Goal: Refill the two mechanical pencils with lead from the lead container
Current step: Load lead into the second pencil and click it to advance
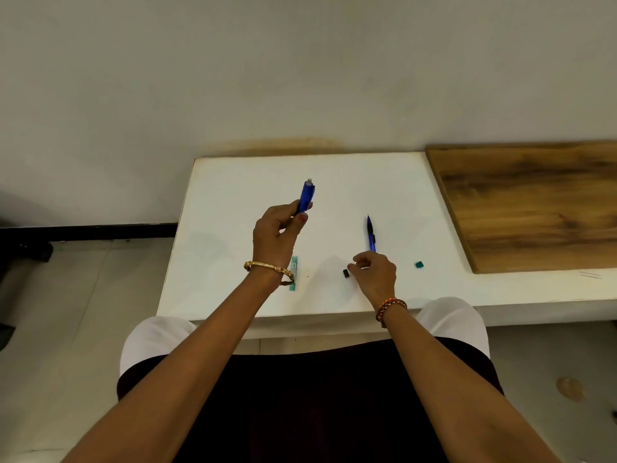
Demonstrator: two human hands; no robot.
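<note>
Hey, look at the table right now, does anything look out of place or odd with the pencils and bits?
Nothing looks spilled or broken. Small parts lie scattered: a black cap beside the right hand, and a green cap apart toward the wooden board. The lead container lies partly hidden under the left hand's wrist, which holds one pencil.

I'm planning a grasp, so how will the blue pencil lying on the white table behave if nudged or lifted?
The lying pencil is slim and rounded, so it may roll on the smooth white table, though its side clip might stop it. It looks like stiff, light plastic. Its thin pointed tip, facing away from the right hand, could be fragile.
</note>
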